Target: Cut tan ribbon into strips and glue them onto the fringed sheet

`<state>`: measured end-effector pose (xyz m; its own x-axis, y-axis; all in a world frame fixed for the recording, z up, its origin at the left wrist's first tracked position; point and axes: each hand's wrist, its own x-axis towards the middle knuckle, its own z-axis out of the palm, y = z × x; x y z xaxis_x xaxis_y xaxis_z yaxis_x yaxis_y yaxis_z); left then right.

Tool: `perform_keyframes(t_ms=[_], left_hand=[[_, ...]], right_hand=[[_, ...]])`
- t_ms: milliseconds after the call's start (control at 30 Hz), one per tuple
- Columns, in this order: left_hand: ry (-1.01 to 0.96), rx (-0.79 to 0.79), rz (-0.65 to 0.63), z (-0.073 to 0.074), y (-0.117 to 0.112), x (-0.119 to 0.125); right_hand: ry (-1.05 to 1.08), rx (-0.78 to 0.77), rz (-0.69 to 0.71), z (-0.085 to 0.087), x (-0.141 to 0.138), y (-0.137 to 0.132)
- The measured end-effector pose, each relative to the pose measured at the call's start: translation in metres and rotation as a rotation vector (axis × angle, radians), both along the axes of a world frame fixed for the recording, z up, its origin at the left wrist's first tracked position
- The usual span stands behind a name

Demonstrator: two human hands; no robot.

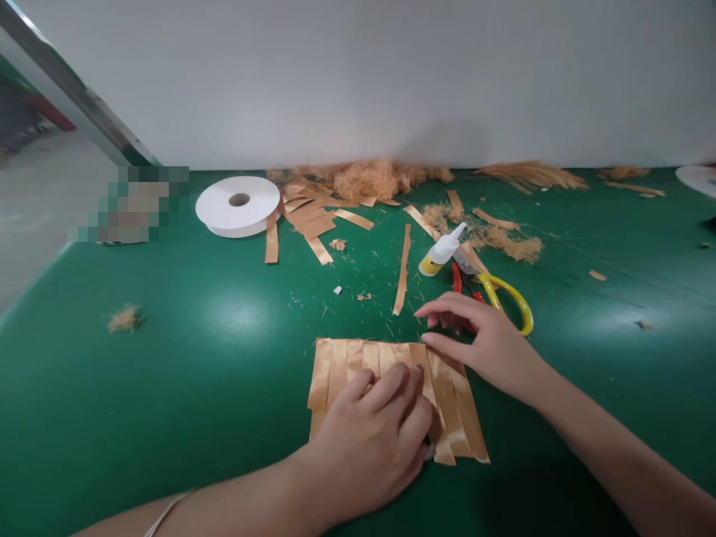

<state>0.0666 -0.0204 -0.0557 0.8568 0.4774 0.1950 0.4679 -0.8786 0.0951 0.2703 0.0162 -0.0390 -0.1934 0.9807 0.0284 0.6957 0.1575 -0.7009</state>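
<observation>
A panel of shiny gold-tan ribbon strips (336, 365), laid side by side with slight overlaps, lies on the green table. My left hand (377, 436) presses down on its middle with bent fingers, the thumb and index finger drawn close together at the strips. What lies under the palm is hidden. Over the panel's upper right corner is my right hand (481, 335), its thumb and index fingertips apart with nothing visible between them. Just beyond it are scissors with a yellow handle (523, 306), a red-handled tool (457, 279) partly covered by that hand, and a white glue bottle (441, 252) with a yellow label.
A white ribbon roll (239, 186) lies at the back left, beside a pile of cut ribbon pieces (313, 218). Frayed tan fibres (372, 179) are heaped against the grey wall (335, 82). One loose strip (401, 268) lies beyond the panel among small scraps.
</observation>
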Motion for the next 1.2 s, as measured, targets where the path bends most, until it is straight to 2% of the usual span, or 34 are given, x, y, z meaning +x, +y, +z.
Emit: perform_keyframes(t_ms=[133,233,367,533,1200], left_hand=[[-0.018,0.011,0.006,-0.001,-0.002,0.0],[-0.02,0.012,0.01,-0.001,-0.002,0.001],[-0.021,0.013,0.007,-0.003,-0.001,0.001],[-0.03,0.033,0.005,-0.004,0.0,0.001],[-0.039,0.03,0.004,-0.004,0.0,0.001]], right_hand=[[-0.065,0.282,-0.084,-0.003,0.005,-0.015],[-0.198,0.433,0.022,-0.012,0.007,-0.029],[-0.387,0.52,0.199,-0.023,0.007,-0.038],[-0.379,0.634,0.21,-0.026,0.003,-0.036],[-0.413,0.706,0.205,-0.023,-0.001,-0.036]])
